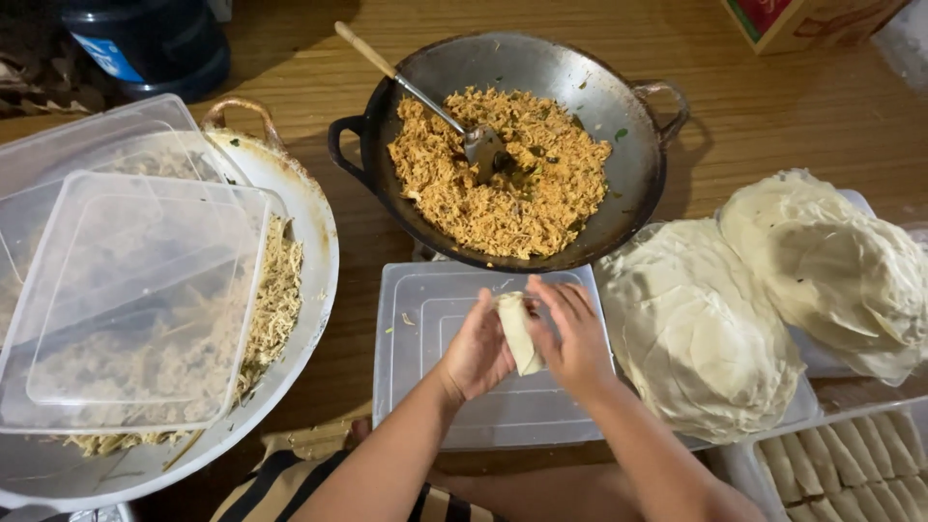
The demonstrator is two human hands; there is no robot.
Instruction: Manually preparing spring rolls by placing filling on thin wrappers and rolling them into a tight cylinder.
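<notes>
Head view: the left hand [476, 350] and the right hand [578, 340] hold a pale roll [518, 333] between them, above an upturned clear lid [425, 387] that serves as the work surface. The fingers of both hands are curled and pressed against the roll, the left from its side, the right from the other side and over its top end. The roll stands nearly upright, tilted slightly, with its lower end just above the lid.

Step in hand, as judged: closing and shaping a filled wrapper.

Behind the lid, a dark wok [619, 184] holds shredded orange filling [503, 184] with a spoon [454, 126] resting in it. To the right lie two stacks of round wrappers [696, 329]. A tray of finished rolls [851, 464] sits at lower right. At left, a white basin [309, 222] holds pale shreds under clear boxes [126, 300].

The next move calls for firm, even pressure so the seam holds, then placement in the tray.
</notes>
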